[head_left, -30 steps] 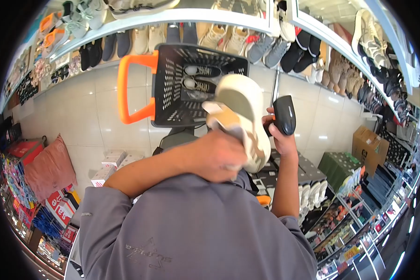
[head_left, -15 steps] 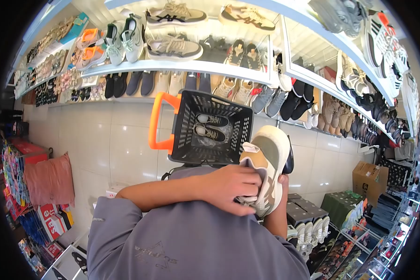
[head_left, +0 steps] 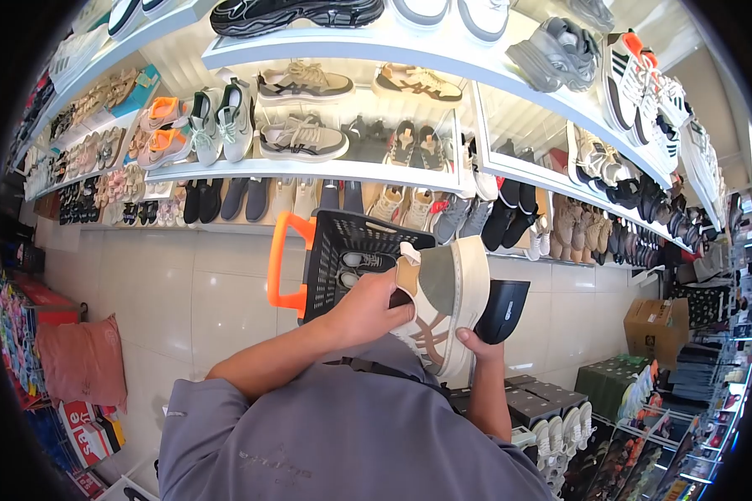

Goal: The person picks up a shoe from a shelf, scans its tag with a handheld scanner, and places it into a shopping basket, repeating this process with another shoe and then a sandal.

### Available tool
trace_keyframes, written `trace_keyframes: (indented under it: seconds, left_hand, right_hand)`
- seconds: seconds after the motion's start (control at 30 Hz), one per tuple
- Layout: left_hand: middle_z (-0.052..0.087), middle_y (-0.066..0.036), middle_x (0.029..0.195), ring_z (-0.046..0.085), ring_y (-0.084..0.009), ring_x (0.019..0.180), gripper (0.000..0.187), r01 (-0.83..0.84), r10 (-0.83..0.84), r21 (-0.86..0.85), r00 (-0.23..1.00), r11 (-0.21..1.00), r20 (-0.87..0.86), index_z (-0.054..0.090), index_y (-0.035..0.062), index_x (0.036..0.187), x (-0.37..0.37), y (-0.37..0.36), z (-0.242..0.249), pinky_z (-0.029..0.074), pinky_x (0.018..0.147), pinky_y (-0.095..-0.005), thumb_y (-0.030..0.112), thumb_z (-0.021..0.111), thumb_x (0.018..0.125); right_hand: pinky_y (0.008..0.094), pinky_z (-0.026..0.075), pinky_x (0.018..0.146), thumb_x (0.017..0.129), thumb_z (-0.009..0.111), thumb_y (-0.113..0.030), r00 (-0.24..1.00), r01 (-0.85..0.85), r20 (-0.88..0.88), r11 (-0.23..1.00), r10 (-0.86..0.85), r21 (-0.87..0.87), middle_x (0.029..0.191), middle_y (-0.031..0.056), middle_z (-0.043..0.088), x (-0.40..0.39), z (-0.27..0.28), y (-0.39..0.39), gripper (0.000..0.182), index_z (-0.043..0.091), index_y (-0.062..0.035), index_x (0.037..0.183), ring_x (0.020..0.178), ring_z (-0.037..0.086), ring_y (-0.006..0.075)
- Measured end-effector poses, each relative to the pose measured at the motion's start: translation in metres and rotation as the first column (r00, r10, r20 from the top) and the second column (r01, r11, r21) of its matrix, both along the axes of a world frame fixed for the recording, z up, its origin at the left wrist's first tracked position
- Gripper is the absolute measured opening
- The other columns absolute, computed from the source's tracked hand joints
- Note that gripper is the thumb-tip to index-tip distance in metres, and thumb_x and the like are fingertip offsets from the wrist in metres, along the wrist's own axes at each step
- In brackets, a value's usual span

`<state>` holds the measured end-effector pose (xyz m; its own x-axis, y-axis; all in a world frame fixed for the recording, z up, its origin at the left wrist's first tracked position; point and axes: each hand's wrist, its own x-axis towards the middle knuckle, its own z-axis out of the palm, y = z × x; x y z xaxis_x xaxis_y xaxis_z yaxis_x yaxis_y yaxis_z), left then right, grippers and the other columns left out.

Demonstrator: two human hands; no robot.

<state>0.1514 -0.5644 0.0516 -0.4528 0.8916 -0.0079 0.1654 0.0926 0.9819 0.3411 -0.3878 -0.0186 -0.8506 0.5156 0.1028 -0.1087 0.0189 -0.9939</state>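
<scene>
A sneaker [head_left: 452,284] with a thick cream sole, a grey-green heel and brown stripes is tilted in front of my chest. My left hand [head_left: 364,302] grips it at the collar, its fingertips hidden inside the opening. On the other side, my right hand [head_left: 483,344] holds the sole, thumb showing and the other fingers hidden. Beside that thumb sticks out a smooth black object [head_left: 503,312] with small pale lettering; its kind and how it is held cannot be made out. Beyond the sneaker stands a black shopping basket [head_left: 326,250] with an orange handle [head_left: 277,265], holding a pair of dark shoes [head_left: 368,262].
Shelves [head_left: 309,171] packed with shoes run across the far side. A pink cushion [head_left: 82,361] is at the left. To the right are a cardboard box [head_left: 656,327], dark shoe boxes [head_left: 539,402] and white sneakers [head_left: 564,430] on a rack. The floor is tiled [head_left: 226,288].
The sneaker has been raised and moved slightly left, now covering part of the basket. My left hand has shifted up and left to its collar. The black object shows more. The view has tilted up.
</scene>
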Motion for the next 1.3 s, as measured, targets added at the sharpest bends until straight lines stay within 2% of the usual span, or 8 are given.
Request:
trace_keyframes:
  seconds: [0.4, 0.47, 0.57, 0.83, 0.9, 1.0, 1.1, 1.3]
  left_hand:
    - [0.067, -0.015, 0.089, 0.063, -0.019, 0.077, 0.033, 0.176, -0.186, 0.074, 0.97, 0.982, 0.155, 0.059, -0.0021, 0.104, -0.009, 0.028, -0.01, 0.049, 0.073, -0.0307, -0.001, 0.061, 0.072]
    - [0.067, -0.006, 0.091, 0.057, -0.0077, 0.084, 0.031, 0.215, -0.207, -0.019, 0.959, 0.976, 0.196, 0.062, -0.0016, 0.104, -0.007, 0.027, -0.003, 0.048, 0.075, -0.0267, -0.004, 0.062, 0.074]
    - [0.066, -0.014, 0.081, 0.063, -0.0217, 0.069, 0.033, 0.224, -0.224, 0.004, 0.973, 0.975, 0.06, 0.061, -0.002, 0.1, -0.003, 0.025, 0.002, 0.049, 0.068, -0.0313, 0.004, 0.064, 0.068]
    - [0.065, -0.013, 0.078, 0.063, -0.0195, 0.07, 0.031, 0.285, -0.298, -0.153, 0.952, 0.946, -0.075, 0.061, 0.0004, 0.098, 0.007, 0.018, 0.006, 0.049, 0.067, -0.0315, 0.004, 0.064, 0.068]
    - [0.067, -0.009, 0.086, 0.062, -0.0163, 0.081, 0.031, 0.21, -0.227, 0.105, 0.952, 0.972, 0.203, 0.061, 0.0004, 0.103, 0.016, 0.013, -0.008, 0.048, 0.073, -0.0307, 0.0, 0.061, 0.072]
    - [0.067, -0.005, 0.094, 0.059, -0.0124, 0.089, 0.031, 0.116, -0.165, 0.231, 0.965, 0.966, 0.204, 0.06, -0.0007, 0.106, 0.023, 0.014, -0.014, 0.047, 0.078, -0.0289, -0.003, 0.06, 0.075]
    - [0.066, -0.003, 0.093, 0.058, -0.0094, 0.086, 0.027, 0.128, -0.167, 0.116, 0.88, 0.985, 0.445, 0.061, -0.002, 0.103, 0.018, 0.014, 0.001, 0.047, 0.078, -0.0268, -0.003, 0.061, 0.076]
    - [0.066, -0.001, 0.092, 0.057, -0.0061, 0.081, 0.03, 0.184, -0.185, 0.038, 0.917, 0.982, 0.353, 0.061, -0.0018, 0.102, 0.011, 0.001, -0.005, 0.048, 0.073, -0.0258, 0.0, 0.067, 0.072]
  right_hand:
    - [0.0396, 0.036, 0.104, 0.059, 0.09, -0.029, 0.99, 0.038, -0.135, 0.999, -0.039, -0.013, 0.136, 0.013, 0.044, 0.002, 0.029, -0.003, 0.105, 0.03, 0.0008, 0.14, 0.126, 0.044, 0.0243]
    - [0.0396, 0.036, 0.105, 0.058, 0.091, -0.025, 0.994, 0.053, -0.099, 0.998, -0.055, -0.024, 0.139, 0.0142, 0.042, 0.006, 0.034, -0.004, 0.109, 0.026, 0.0007, 0.142, 0.127, 0.043, 0.0235]
    - [0.0387, 0.038, 0.104, 0.056, 0.092, -0.025, 0.99, 0.066, -0.113, 0.991, -0.079, -0.113, 0.136, 0.0139, 0.046, 0.007, 0.05, -0.006, 0.108, 0.03, 0.0017, 0.141, 0.123, 0.047, 0.023]
    - [0.0359, 0.042, 0.099, 0.051, 0.094, -0.018, 0.988, 0.12, -0.067, 0.969, -0.138, -0.217, 0.129, 0.011, 0.052, 0.017, 0.052, -0.001, 0.099, 0.042, 0.0036, 0.133, 0.117, 0.051, 0.0206]
    - [0.0341, 0.044, 0.095, 0.051, 0.093, -0.012, 0.993, 0.082, -0.082, 0.993, -0.089, -0.082, 0.125, 0.0098, 0.054, 0.011, 0.06, -0.005, 0.094, 0.045, 0.0028, 0.13, 0.113, 0.053, 0.0189]
    - [0.0322, 0.047, 0.091, 0.051, 0.091, -0.007, 0.993, 0.121, 0.011, 0.989, -0.12, -0.08, 0.12, 0.0089, 0.057, 0.011, 0.063, -0.008, 0.088, 0.048, 0.0024, 0.128, 0.108, 0.056, 0.0182]
    - [0.0306, 0.048, 0.088, 0.053, 0.088, -0.006, 0.988, 0.136, -0.076, 0.991, -0.136, 0.005, 0.116, 0.0086, 0.058, 0.008, 0.064, -0.011, 0.082, 0.049, 0.0027, 0.126, 0.105, 0.057, 0.0179]
    - [0.0331, 0.046, 0.092, 0.057, 0.087, -0.015, 0.978, 0.135, -0.175, 0.981, -0.11, 0.137, 0.121, 0.0106, 0.056, 0.007, 0.061, -0.015, 0.085, 0.046, 0.0035, 0.13, 0.109, 0.055, 0.0189]
